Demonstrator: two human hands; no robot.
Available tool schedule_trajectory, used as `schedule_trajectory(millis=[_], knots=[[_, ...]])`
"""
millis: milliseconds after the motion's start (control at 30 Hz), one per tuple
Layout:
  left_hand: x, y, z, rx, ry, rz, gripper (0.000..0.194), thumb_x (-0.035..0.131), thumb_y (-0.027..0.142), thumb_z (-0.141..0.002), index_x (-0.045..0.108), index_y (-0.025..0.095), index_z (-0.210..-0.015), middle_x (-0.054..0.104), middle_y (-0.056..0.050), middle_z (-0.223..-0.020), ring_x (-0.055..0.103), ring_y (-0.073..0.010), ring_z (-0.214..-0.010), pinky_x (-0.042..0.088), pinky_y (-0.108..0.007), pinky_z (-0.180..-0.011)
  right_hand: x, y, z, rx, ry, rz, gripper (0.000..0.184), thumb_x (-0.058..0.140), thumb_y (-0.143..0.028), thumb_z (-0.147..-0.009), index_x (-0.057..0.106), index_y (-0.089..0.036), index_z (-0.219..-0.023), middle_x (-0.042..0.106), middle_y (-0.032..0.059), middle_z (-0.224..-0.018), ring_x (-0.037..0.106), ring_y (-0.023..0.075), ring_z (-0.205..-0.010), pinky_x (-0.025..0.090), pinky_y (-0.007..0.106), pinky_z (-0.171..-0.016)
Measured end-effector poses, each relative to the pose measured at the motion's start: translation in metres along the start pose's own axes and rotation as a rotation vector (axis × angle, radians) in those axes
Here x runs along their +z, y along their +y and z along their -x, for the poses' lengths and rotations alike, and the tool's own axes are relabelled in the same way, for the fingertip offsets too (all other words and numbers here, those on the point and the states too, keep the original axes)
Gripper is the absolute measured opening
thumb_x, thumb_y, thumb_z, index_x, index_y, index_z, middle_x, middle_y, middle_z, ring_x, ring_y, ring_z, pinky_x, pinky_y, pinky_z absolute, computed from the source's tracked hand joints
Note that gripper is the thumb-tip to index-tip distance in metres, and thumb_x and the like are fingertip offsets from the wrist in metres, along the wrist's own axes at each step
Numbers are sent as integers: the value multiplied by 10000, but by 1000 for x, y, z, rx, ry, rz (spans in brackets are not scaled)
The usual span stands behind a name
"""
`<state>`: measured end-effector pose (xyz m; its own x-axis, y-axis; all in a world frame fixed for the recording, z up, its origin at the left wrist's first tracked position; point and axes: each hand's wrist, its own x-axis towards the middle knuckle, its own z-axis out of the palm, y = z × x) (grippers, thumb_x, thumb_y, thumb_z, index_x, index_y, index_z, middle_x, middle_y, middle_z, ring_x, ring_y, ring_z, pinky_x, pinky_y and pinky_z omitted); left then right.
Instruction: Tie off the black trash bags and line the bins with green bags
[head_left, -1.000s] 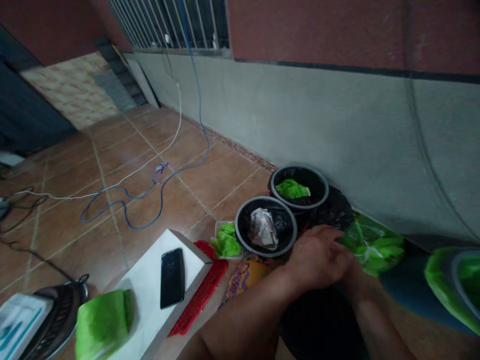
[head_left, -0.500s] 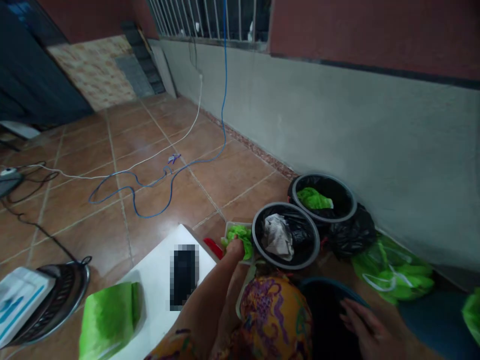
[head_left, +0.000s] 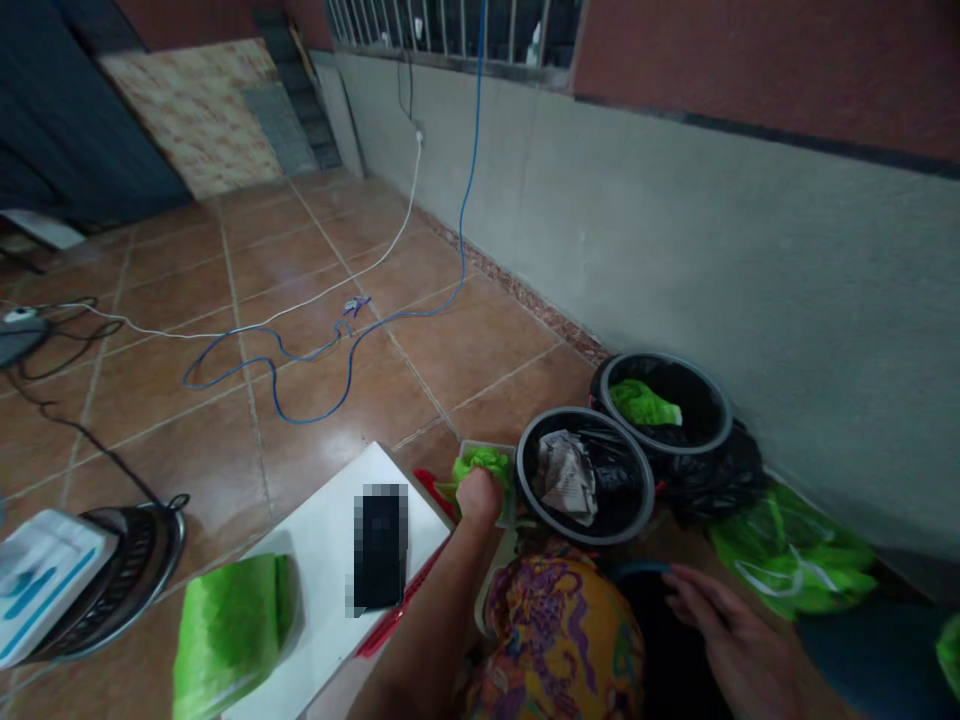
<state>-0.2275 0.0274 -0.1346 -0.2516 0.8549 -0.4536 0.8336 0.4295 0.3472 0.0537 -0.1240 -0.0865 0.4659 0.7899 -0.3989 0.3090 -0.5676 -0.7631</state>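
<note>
My left hand reaches down into a small clear container, its fingers closed on crumpled green plastic. Just right of that container stands a grey-rimmed bin lined with a black bag, with crumpled newspaper inside. My right hand is at the edge of a dark blue-rimmed bucket. Its fingers are stretched out by the rim and hold nothing I can see. The inside of the bucket is too dark to make out. A patterned orange cloth covers my knee between the hands.
A white board carries a phone and a folded green plastic stack. Red plastic shows along its edge. Behind stands a second lined bin; a green bag lies right. A blue cable loops across the tiles.
My left hand has pressed lower over the green plastic, now with the fist turned down. My right hand has risen slightly to the bucket rim. The view has shifted a little.
</note>
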Motion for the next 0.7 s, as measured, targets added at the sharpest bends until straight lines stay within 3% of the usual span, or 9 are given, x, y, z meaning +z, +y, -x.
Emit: schedule_trajectory(millis=[133,267,333,400,467,533,600,700], knots=[[-28,-4,27,143,118,50,307,472,245,-939,746,192,-1065,729,-119,-1128,703,-256,-1015,510,-342,-909,18,-37,-16,-121,-82,-24,483,602,-592,-787,699,-214,-1072,774,95,-1048,741,256,-869,589,367,-805],[-52,-10,32,273,148,173,271,524,170,-891,748,228,-1032,729,-56,-1139,687,-203,-1009,493,-297,-932,47,-87,-26,-326,-242,84,378,552,-494,-855,690,-224,-1080,766,83,-980,726,243,-840,562,369,-783],[-63,-11,31,375,141,256,261,518,139,-879,749,216,-970,738,-47,-1073,682,-179,-968,492,-280,-921,68,-116,-29,-431,-314,192,354,539,-391,-859,668,-214,-1137,752,79,-979,708,221,-800,546,365,-781],[-72,-9,32,501,121,344,250,514,113,-859,742,199,-914,740,-45,-1007,676,-165,-928,492,-270,-904,93,-141,-31,-571,-375,274,427,566,-264,-812,616,-198,-1232,697,99,-1168,677,173,-750,532,361,-821],[-80,-7,35,616,92,418,243,517,94,-835,731,190,-897,737,-43,-987,667,-159,-920,489,-265,-901,120,-160,-35,-689,-449,344,561,594,-173,-761,556,-180,-1321,614,132,-1322,672,170,-844,508,347,-882],[-86,-6,38,684,65,469,260,517,99,-829,719,198,-959,734,-33,-990,658,-153,-912,488,-268,-897,144,-171,-40,-763,-528,398,515,586,-111,-735,605,-148,-1248,628,148,-1296,656,204,-1013,471,326,-946],[-88,-7,37,685,53,506,354,547,137,-829,662,216,-1155,724,-26,-1045,648,-149,-884,497,-280,-877,159,-173,-46,-730,-568,418,324,529,-94,-757,679,-144,-1039,711,132,-1091,661,217,-1021,471,306,-918],[-83,-14,25,618,34,506,765,691,248,-774,394,227,-1479,611,-85,-1349,636,-193,-1013,504,-341,-928,158,-164,-58,-514,-515,214,216,458,-165,-810,670,-180,-851,711,52,-751,684,186,-739,507,269,-706]])
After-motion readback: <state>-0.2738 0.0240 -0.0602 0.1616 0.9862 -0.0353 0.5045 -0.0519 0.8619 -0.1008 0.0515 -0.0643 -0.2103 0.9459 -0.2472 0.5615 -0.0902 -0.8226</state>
